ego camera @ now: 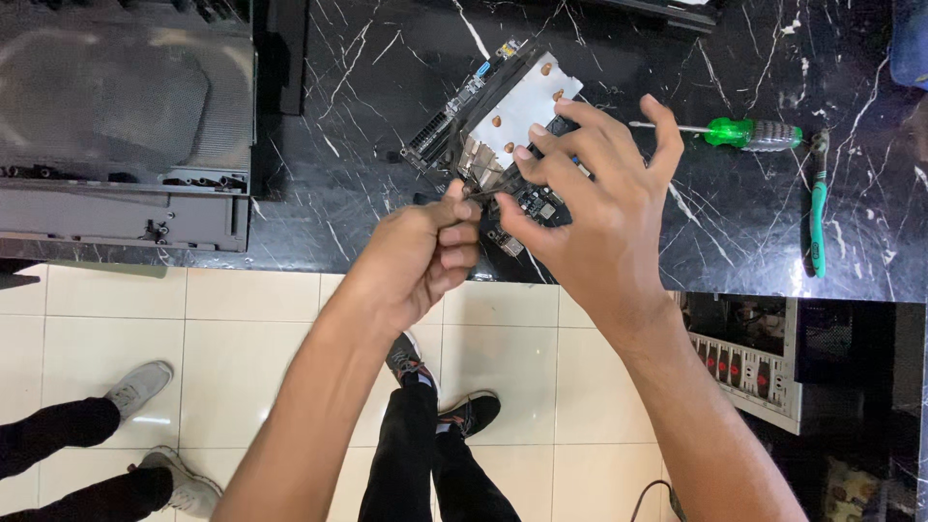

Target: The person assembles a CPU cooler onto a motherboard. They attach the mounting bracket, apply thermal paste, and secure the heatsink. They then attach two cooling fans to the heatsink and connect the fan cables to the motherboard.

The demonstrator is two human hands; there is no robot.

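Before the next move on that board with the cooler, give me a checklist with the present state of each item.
1. Left hand has a grip on the thin dark piece at the cooler's edge: ok, fingers closed on it.
2. Right hand steadies the circuit board: ok, fingers rest on the board and the metal cooler.
3. Board fully supported by the black marble counter: cannot tell, it lies near the front edge and the hands hide its lower part.
4. Green-handled screwdriver lies apart from the hands: ok, on the counter to the right.
5. What the pinched piece is, a clip or a cable: cannot tell.
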